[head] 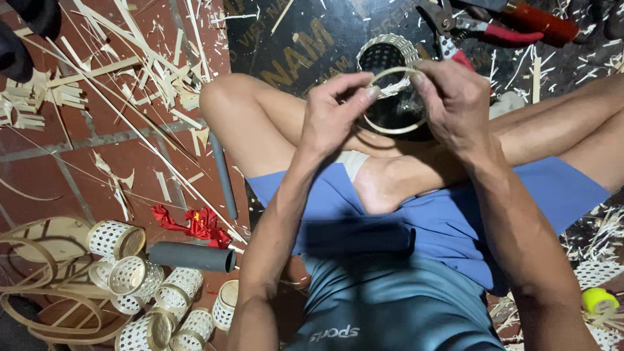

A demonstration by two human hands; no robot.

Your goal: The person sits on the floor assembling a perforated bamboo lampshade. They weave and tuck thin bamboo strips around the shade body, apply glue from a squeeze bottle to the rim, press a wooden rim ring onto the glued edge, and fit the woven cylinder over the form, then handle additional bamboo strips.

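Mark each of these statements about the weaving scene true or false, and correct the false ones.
1. Both hands hold a thin bamboo ring. True; the left hand and right hand pinch it on either side.
2. The finished small baskets lie at the right. False; they lie at the lower left.
3. A grey tube lies on the brick floor. True.
4. The red-handled cutters are in the right hand. False; they lie on the floor beyond it.
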